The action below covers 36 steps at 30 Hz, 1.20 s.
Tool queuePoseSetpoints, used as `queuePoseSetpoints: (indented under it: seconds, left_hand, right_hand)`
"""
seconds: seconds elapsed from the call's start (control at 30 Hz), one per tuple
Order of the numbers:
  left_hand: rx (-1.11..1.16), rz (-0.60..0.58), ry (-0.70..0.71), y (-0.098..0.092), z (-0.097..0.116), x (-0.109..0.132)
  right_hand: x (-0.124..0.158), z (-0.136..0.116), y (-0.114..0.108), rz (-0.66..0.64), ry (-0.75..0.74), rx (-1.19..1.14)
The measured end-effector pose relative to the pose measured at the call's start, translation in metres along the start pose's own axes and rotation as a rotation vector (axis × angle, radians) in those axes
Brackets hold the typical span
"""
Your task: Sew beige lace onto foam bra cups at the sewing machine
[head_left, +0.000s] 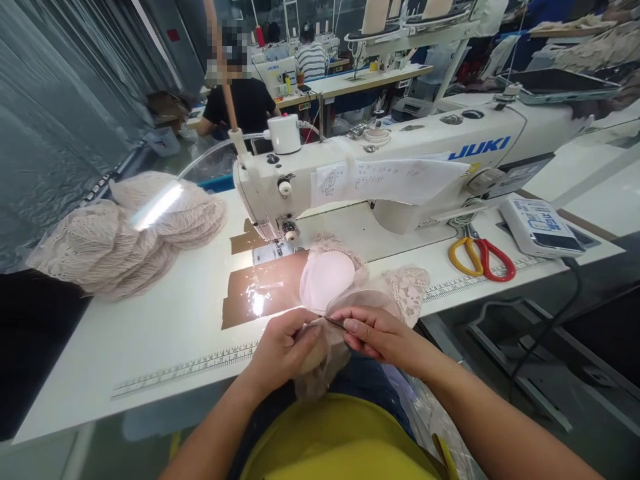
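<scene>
My left hand (286, 347) is closed on the near edge of a pale pink lace bra piece (334, 277) at the front edge of the white sewing table (165, 327). My right hand (376, 333) pinches the same piece from the right, and a thin dark tool shows between its fingers. The padded cup faces up just beyond my fingers, with lace trailing to the right. The white JUKI sewing machine (400, 160) stands behind, its needle area left of the cup.
A heap of pale lace pieces (125, 233) lies at the left. Scissors with yellow and red handles (483, 257) and a white control box (543, 227) sit at the right. A person in black sits at another station behind the machine.
</scene>
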<state>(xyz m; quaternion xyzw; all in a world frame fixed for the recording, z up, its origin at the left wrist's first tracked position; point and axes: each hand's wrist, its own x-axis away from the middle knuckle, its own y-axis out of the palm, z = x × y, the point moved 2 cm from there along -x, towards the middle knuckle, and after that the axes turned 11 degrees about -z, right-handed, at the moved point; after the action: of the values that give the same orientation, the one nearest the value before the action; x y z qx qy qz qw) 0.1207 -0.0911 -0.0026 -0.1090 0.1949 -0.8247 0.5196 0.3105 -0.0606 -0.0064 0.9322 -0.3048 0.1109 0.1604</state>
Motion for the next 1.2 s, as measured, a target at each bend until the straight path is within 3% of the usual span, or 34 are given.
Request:
queuePoseSetpoints:
  seconds: [0.33,0.53,0.63,0.7,0.83,0.9,0.97,1.07,1.2]
  left_hand:
    - [-0.067,0.018,0.082,0.001,0.001,0.000]
    - [-0.099,-0.010,0.087,0.003,0.003,-0.003]
    - [-0.120,-0.015,0.056,0.002,0.002,0.000]
    - [-0.110,-0.027,0.019,0.000,0.000,0.004]
    - [-0.077,-0.053,-0.050,-0.009,-0.004,0.013]
    - [-0.070,-0.026,-0.065,-0.016,-0.006,0.019]
    - [-0.068,0.012,-0.092,-0.024,-0.009,0.024]
    - [-0.066,0.061,-0.146,-0.038,-0.014,0.034]
    - [-0.058,0.110,-0.220,-0.050,-0.014,0.043]
  right_hand:
    - [-0.002,0.002,-0.002,-0.004,-0.027,-0.016]
    - [-0.008,0.006,-0.002,0.023,-0.144,0.037]
    - [-0.005,0.002,-0.010,0.184,-0.228,0.233]
    - [-0.001,-0.003,-0.019,0.326,-0.226,0.573]
    - [0.005,-0.009,-0.052,0.559,0.080,1.258]
    - [0.010,-0.011,-0.074,0.721,0.224,1.389]
    - [0.018,-0.012,-0.095,0.899,0.271,1.413]
    - [0.030,-0.015,-0.111,1.023,0.067,1.304]
    - [0.035,-0.025,-0.107,0.965,-0.277,1.061]
